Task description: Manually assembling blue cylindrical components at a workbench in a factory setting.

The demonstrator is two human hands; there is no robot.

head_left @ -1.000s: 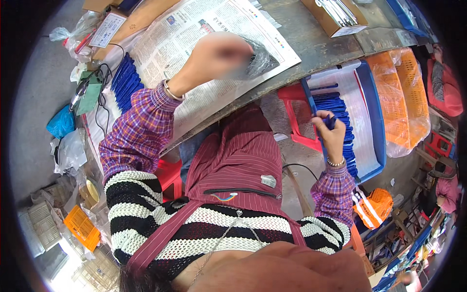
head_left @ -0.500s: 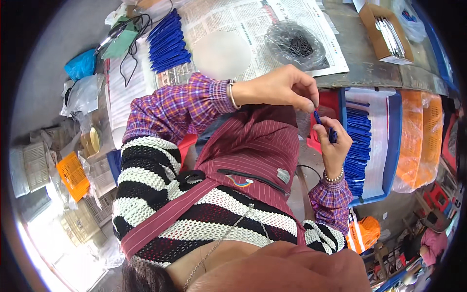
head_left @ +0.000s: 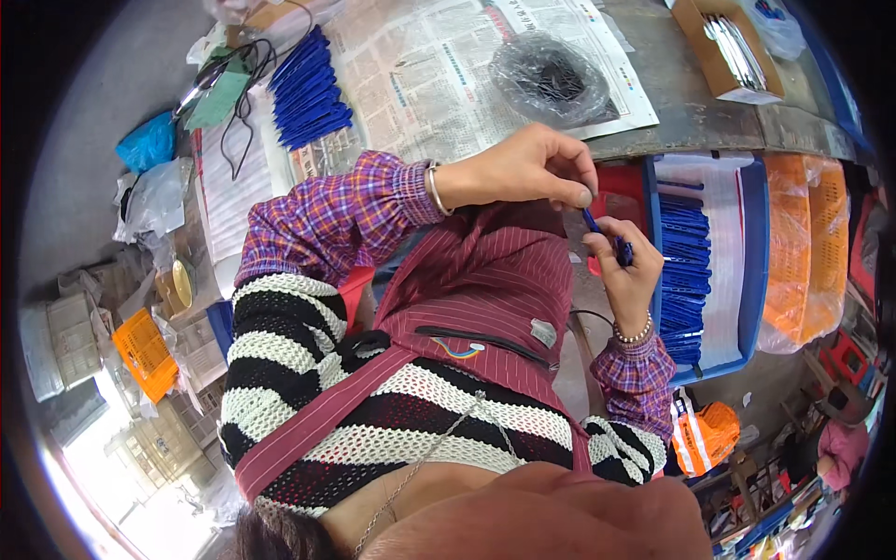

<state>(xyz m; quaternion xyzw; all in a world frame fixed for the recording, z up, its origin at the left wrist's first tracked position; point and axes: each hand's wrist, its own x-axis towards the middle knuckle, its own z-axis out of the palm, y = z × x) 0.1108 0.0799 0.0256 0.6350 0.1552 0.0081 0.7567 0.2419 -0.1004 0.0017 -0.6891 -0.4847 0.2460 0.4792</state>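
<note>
My right hand is closed around a slim blue plastic piece whose tip sticks out past the thumb. Another dark blue part shows between its curled fingers. My left hand reaches across from the left, thumb and fingers pinched right at the tip of the blue piece; what it pinches is too small to make out. Beyond the left hand, a clear plastic bag holds a heap of thin dark rods. Many slim blue pieces lie stacked in a blue tray beside my right hand.
Newspaper covers part of the table, with a row of blue pieces at its left. A cardboard box stands at the back right. Orange crates sit beyond the blue tray. A dark cord lies at far left.
Both hands have shifted slightly left together, still meeting at the blue piece. The view has moved a little, so the table things sit slightly higher and further left.
</note>
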